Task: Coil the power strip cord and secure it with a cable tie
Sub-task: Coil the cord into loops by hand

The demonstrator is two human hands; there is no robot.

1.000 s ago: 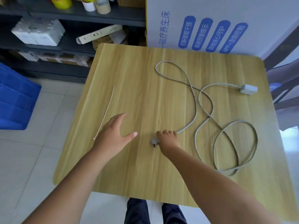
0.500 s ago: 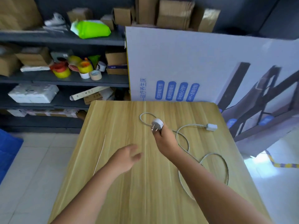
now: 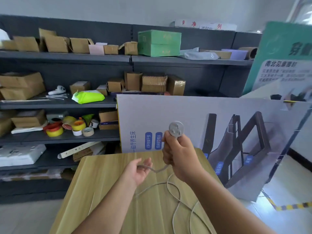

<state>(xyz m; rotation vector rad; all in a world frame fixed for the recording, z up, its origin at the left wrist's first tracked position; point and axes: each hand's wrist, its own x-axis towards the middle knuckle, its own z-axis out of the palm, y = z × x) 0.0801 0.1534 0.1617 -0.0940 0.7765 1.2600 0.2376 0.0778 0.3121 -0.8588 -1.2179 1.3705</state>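
My right hand (image 3: pixel 181 155) is raised above the wooden table (image 3: pixel 101 183), fist closed on the grey cord just below its round white plug (image 3: pixel 176 129), whose prongs face me. From under that fist the cord (image 3: pixel 175 196) runs left into my left hand (image 3: pixel 139 171), which is turned palm up with its fingers curled loosely around it. Below the hands the cord drops to the table in loose loops. The thin white cable tie (image 3: pixel 91 202) lies on the table at the left. The power strip itself is out of view.
A large white printed board (image 3: pixel 211 115) leans upright at the table's far edge. Dark shelves (image 3: pixel 67 137) with cardboard boxes and tape rolls stand behind and to the left. A green poster (image 3: pixel 285 56) stands at the right, with a striped floor line (image 3: pixel 290 206) below it.
My right hand has lifted the plug from the table to well above it. My left hand turned palm up and took the cord. The view has tilted upward.
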